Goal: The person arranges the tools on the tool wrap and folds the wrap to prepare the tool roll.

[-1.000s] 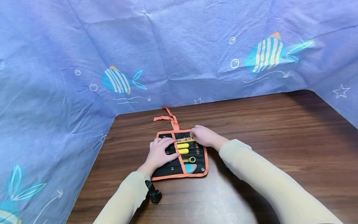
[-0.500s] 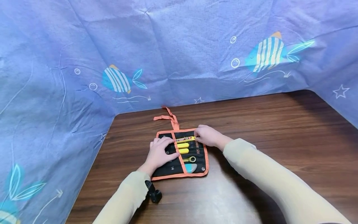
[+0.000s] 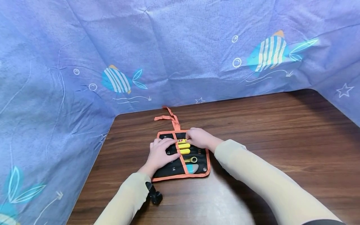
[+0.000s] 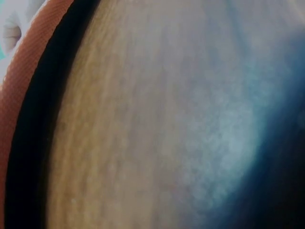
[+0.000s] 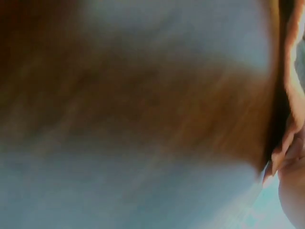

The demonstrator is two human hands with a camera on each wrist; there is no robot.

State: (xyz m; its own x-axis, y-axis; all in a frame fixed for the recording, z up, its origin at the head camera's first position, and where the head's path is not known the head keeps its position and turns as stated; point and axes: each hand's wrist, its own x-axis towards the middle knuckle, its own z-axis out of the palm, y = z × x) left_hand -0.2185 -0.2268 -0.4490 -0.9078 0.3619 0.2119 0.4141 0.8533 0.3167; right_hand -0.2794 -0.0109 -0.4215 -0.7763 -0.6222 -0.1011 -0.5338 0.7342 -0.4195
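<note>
A black tool roll (image 3: 200, 161) with orange trim lies spread on the table. My left hand (image 3: 159, 153) rests on its left part, fingers and thumb spread along the orange pocket edge. My right hand (image 3: 199, 137) pinches the outer end of a slim yellow tool (image 3: 181, 141) with a printed label, partly inside the top pocket. Below it, two yellow handles (image 3: 184, 149) stick out of pockets, then a ratchet wrench (image 3: 193, 159) and a teal and grey rounded tool (image 3: 192, 168). The wrist views show mostly blurred table and the roll's orange edge (image 4: 19, 86).
Orange tie straps (image 3: 173, 120) trail from the roll's far edge over the brown wooden table (image 3: 264, 131). A black wrist camera (image 3: 156, 197) hangs under the left sleeve. Blue fabric (image 3: 180, 56) printed with fish stands behind and beside the table.
The right hand first shifts slightly right, then moves left with the slim yellow tool, which now shows less length outside its pocket. My left hand stays in place.
</note>
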